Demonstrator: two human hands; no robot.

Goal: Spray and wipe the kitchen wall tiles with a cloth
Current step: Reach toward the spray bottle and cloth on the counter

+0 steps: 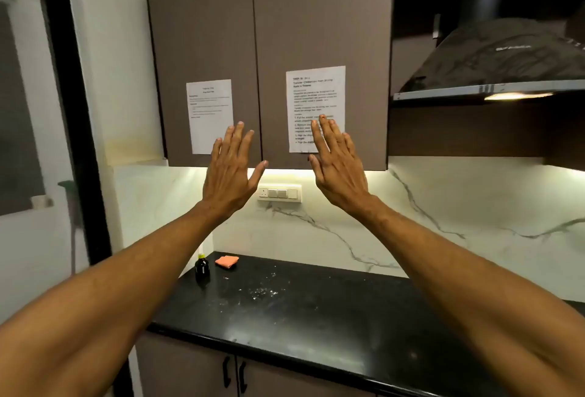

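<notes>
A bottle (202,267) stands just left of a cloth (227,261) at the counter's (316,317) far left corner, near the wall tiles (443,207). A switch panel (279,193) sits on the tiles beneath the wall cabinet (269,48); a range hood (493,58) hangs right of the cabinet.

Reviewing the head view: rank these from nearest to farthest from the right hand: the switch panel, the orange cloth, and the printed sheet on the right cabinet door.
From the right hand:
1. Printed sheet, directly behind it on the right cabinet door.
2. Switch panel, below-left on the wall.
3. Orange cloth, farthest, down-left on the black counter.
</notes>
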